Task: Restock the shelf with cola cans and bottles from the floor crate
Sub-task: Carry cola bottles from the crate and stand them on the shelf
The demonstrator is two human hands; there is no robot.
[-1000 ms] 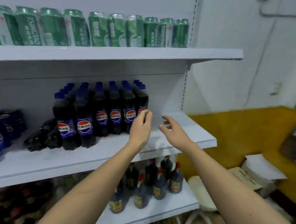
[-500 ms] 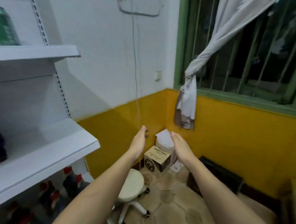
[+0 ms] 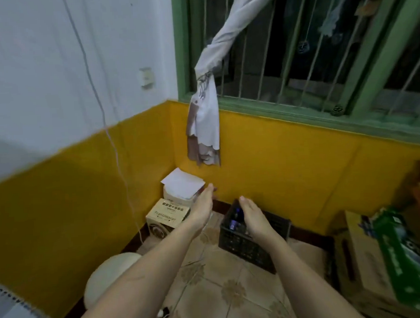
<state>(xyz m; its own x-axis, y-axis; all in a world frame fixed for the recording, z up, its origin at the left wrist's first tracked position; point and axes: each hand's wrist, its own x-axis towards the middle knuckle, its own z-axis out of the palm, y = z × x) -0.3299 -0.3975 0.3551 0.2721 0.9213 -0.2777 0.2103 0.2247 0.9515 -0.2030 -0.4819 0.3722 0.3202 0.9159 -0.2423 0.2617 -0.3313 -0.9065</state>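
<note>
- Reaching forward, your two bare hands hang in the air with nothing in them: your left hand (image 3: 202, 208) has its fingers straight and together, and your right hand (image 3: 253, 216) has its fingers relaxed and extended over the crate.
- One black plastic crate (image 3: 248, 247) sits on the tiled floor (image 3: 227, 295) against the yellow wall, below your right hand.
- Inside it you can see at least two blue-capped cola bottles (image 3: 234, 218); the rest is hidden by your hand.
- Two stacked cardboard boxes (image 3: 168, 216) stand in the corner, left of the crate.
- One round white stool (image 3: 108, 278) stands near your left forearm.
- One green carton (image 3: 406, 252) lies at the right edge.
</note>
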